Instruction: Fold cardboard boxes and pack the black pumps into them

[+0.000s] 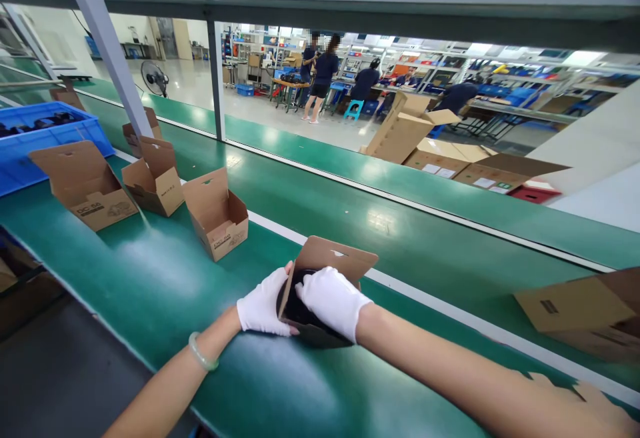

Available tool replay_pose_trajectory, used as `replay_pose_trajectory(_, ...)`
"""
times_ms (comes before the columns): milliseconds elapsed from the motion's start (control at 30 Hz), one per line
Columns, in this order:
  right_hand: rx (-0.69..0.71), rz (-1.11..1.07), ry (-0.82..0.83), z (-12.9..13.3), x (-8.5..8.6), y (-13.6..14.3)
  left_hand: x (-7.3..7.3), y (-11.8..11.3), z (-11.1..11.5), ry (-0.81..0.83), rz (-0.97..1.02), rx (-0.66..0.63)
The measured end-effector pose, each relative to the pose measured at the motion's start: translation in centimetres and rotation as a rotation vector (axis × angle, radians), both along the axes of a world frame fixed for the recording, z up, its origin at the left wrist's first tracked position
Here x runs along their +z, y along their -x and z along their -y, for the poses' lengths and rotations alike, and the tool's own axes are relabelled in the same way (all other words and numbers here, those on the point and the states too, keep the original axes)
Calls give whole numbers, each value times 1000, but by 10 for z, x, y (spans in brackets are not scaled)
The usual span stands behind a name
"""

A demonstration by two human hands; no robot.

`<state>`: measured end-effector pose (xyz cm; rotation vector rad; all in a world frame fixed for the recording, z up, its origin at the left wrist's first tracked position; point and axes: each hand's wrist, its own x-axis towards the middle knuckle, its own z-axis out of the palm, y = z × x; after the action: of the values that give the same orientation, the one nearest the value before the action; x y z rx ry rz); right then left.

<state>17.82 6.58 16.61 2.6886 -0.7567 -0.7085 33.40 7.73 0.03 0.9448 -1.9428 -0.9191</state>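
Note:
A small open cardboard box (pixel 334 253) stands at the middle of the green work surface, its lid flap raised. My left hand (pixel 266 305), in a white glove, grips the box by its left side. Inside lies a black item (pixel 311 311), mostly hidden, so its kind does not show. My gloved right hand (pixel 334 299) reaches down into the box, fingers curled against the black item. What those fingertips hold is out of sight.
Several open cardboard boxes (pixel 223 228) stand to the left, beside a blue crate (pixel 55 151) of black items. A larger carton (pixel 575 301) lies at right. Metal posts (pixel 217 85) rise from the conveyor (pixel 320 191). Co-workers (pixel 325 68) are in the background.

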Motion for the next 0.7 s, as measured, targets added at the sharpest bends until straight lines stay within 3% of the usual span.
replay_pose_trajectory(100,71,-33,-13,1,2,12,-2,5,-8,-13,27,12)
replay_pose_trajectory(267,121,-20,11,1,-8,21,-6,11,-15,-1,33,21)
replay_pose_trajectory(433,266,53,-157,16,-7,37,-11,13,-18,13,47,35)
replay_pose_trajectory(500,204,93,-205,16,-4,46,-10,14,-20,26,43,34)
replay_pose_trajectory(700,-207,177,-303,-5,0,66,-6,20,-24,41,12,32)
